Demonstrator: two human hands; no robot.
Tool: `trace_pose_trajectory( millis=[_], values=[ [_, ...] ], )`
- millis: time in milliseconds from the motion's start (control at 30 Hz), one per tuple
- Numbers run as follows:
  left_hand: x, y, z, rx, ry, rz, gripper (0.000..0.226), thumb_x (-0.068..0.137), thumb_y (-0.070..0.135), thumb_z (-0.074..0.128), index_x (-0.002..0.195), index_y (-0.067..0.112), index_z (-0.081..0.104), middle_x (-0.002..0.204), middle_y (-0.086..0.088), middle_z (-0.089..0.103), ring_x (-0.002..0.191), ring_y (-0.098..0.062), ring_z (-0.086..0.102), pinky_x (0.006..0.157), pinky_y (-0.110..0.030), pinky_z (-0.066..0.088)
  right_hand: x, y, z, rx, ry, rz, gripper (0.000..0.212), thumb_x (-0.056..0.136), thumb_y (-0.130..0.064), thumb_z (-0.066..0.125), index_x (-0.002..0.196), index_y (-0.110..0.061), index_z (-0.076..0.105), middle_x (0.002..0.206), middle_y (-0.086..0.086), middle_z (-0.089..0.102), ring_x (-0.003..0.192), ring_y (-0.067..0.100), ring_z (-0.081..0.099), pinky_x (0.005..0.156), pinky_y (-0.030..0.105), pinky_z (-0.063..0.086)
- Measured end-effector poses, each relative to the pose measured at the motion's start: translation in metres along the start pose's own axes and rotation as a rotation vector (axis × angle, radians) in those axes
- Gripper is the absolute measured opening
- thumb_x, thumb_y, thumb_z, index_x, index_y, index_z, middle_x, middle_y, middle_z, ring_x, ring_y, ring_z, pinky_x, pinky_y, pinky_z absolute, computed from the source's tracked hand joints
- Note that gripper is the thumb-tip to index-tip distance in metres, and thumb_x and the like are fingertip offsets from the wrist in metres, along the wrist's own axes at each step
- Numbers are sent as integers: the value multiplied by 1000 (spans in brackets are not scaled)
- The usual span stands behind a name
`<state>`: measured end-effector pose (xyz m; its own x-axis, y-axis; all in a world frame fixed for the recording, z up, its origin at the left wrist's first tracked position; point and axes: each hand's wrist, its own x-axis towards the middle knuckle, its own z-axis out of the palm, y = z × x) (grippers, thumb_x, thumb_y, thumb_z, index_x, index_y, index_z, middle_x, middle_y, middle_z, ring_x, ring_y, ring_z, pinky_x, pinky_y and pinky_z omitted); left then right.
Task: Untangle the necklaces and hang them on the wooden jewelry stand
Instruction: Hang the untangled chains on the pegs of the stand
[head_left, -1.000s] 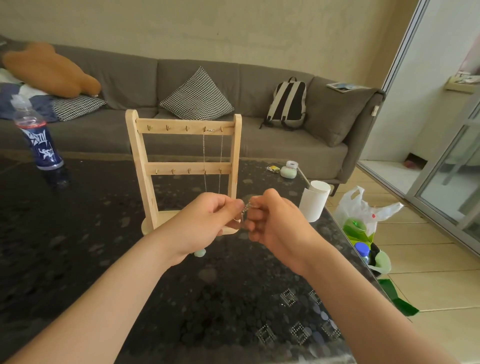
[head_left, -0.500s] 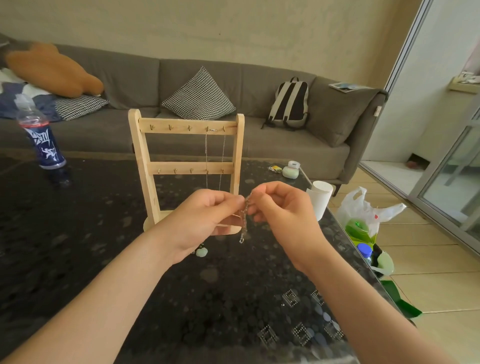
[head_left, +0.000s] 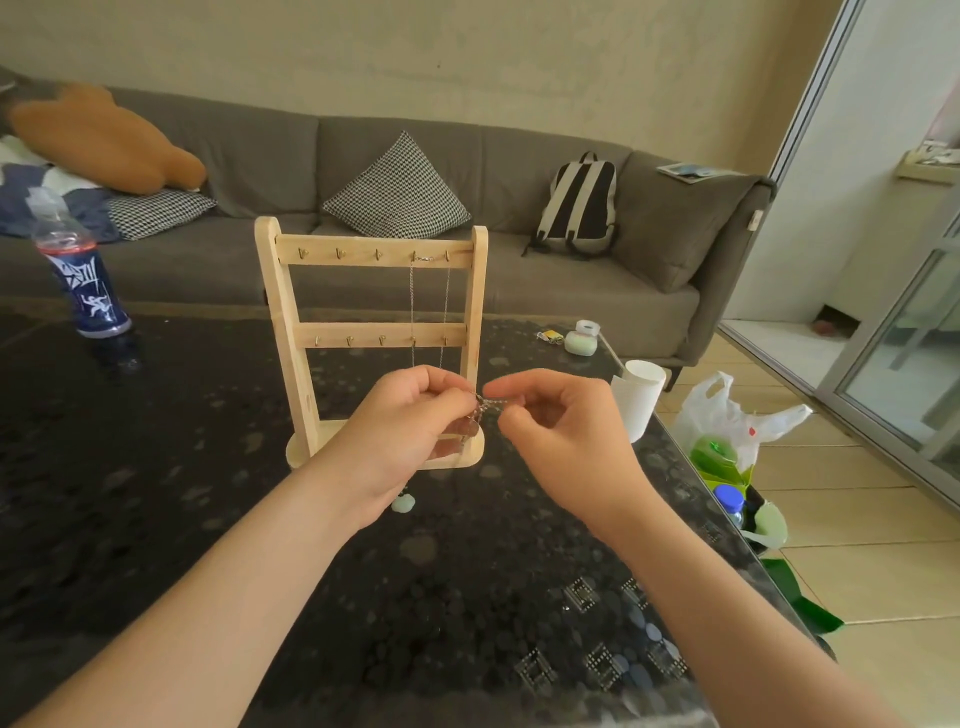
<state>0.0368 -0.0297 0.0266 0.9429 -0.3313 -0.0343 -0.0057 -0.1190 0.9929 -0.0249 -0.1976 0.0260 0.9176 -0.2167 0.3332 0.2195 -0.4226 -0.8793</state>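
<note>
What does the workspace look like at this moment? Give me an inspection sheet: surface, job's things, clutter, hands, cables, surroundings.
Surface: dark, speckled, glossy table.
Job's things: wooden stand upright on the table; one necklace hangs from hooks on its top bar; a tangled chain spans the two hands; a pale green pendant shows just under the left hand, hanging or lying cannot be told.
Clutter: bottle at far left; white cup and small jar near the right edge.
Hands: left hand and right hand both pinch the chain in front of the stand.
Cables: nothing seen.
Surroundings: grey sofa with backpack and cushion; bag on the floor; glass door at right.
</note>
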Motion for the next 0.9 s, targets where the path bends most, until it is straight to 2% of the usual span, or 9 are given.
trace_pose_trajectory(
  millis=[167, 300, 433, 500, 567, 633, 733, 833, 900],
  values=[
    [0, -1, -1, 40, -25, 28, 11, 102, 21, 68, 111, 19, 74, 102, -7, 72, 99, -22, 68, 98, -48, 60, 0, 2, 2, -170, 27, -74, 13, 92, -13, 74, 93, -23, 82, 74, -10, 74, 67, 3, 66, 63, 14, 53],
    [0, -3, -2, 21, -66, 17, 12, 104, 14, 64, 111, 13, 74, 79, -4, 64, 78, -15, 62, 90, -42, 61, -1, 5, 1, -219, -4, -145, 12, 93, -12, 77, 100, -20, 82, 86, -13, 78, 81, 5, 74, 75, 17, 60],
    [1, -2, -3, 60, -63, 6, 12, 104, 17, 66, 109, 16, 76, 82, -12, 67, 76, -13, 62, 90, -41, 62, 0, 8, 2, -311, -15, -213, 17, 94, -11, 77, 107, -21, 82, 89, -13, 77, 84, 4, 72, 76, 14, 58],
    [0, -2, -3, 70, -44, 5, 10, 103, 19, 67, 107, 19, 77, 76, -1, 68, 75, -13, 61, 82, -36, 59, 1, 10, 2, -389, 22, -248, 18, 94, -11, 76, 107, -21, 83, 89, -14, 77, 83, 3, 70, 75, 12, 56],
    [-1, -1, -2, 90, -37, 0, 10, 103, 20, 68, 106, 21, 77, 83, -1, 72, 78, -14, 60, 77, -32, 55, 1, 10, 2, -431, 70, -254, 15, 93, -12, 75, 102, -21, 83, 85, -16, 75, 81, 2, 68, 73, 10, 53],
    [-1, -1, -1, 101, -42, -4, 10, 103, 20, 68, 108, 22, 76, 99, -7, 76, 86, -17, 63, 77, -32, 55, 0, 9, 4, -416, 102, -228, 11, 93, -13, 74, 95, -21, 80, 79, -18, 72, 78, 2, 68, 70, 9, 51],
    [-1, -2, -1, 100, -40, -6, 13, 103, 18, 66, 110, 24, 76, 106, -5, 77, 91, -17, 65, 79, -34, 55, 1, 5, 6, -288, 137, -99, 12, 93, -15, 71, 85, -24, 75, 71, -15, 71, 70, 2, 67, 63, 12, 50],
    [-2, -2, -1, 125, -55, -9, 18, 104, 17, 64, 110, 27, 77, 109, -3, 76, 100, -21, 67, 78, -34, 57, 1, 2, 5, -102, 72, 73, 13, 98, -20, 66, 90, -22, 75, 71, -9, 72, 60, 1, 64, 55, 14, 48],
    [-3, -1, -1, 149, -77, -20, 19, 104, 18, 63, 109, 27, 79, 109, -2, 76, 105, -25, 68, 84, -37, 61, 0, 1, 6, -11, 18, 148, 15, 103, -23, 62, 97, -20, 75, 73, -8, 71, 59, -1, 61, 55, 13, 49]
  ],
)
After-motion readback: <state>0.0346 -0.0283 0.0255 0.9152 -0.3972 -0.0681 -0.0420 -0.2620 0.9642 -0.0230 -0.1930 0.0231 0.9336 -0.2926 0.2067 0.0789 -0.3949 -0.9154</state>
